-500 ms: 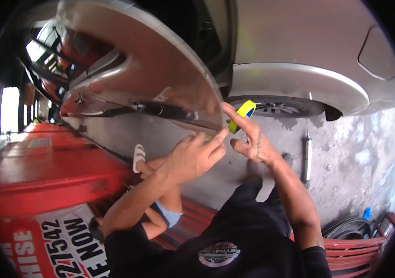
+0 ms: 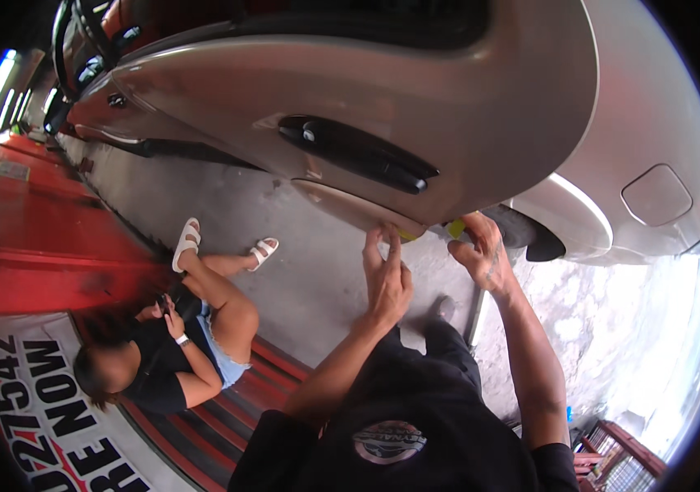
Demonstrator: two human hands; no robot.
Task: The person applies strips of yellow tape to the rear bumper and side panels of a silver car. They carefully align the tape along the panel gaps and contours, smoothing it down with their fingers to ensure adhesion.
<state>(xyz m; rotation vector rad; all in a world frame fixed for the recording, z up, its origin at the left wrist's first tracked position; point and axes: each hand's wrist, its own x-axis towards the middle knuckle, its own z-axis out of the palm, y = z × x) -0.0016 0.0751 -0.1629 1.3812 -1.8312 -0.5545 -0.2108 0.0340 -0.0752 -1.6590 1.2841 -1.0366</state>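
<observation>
A brownish-silver car door (image 2: 227, 98) with a black handle (image 2: 358, 154) spreads in front of me. My left hand (image 2: 388, 279) is raised to its lower edge, its fingertips close together there. A short strip of yellow tape (image 2: 409, 233) shows along that edge, right beside those fingertips. To the right, my right hand (image 2: 481, 252) grips a roll of yellow tape (image 2: 455, 229) near the door's lower corner. Its thumb stands apart from the bent fingers. The fingers and the door corner hide part of the roll.
A person (image 2: 177, 353) with a phone (image 2: 164, 303) sits on a red slatted bench (image 2: 284, 365) at left. Beyond stands a red container (image 2: 63, 254). The car's rear wheel (image 2: 514, 227) is behind my right hand. A crate (image 2: 619, 451) sits at lower right.
The view has shifted, bringing the door's face, its handle and the seated person more fully into sight. My right hand and the tape roll now sit close to the door's lower corner.
</observation>
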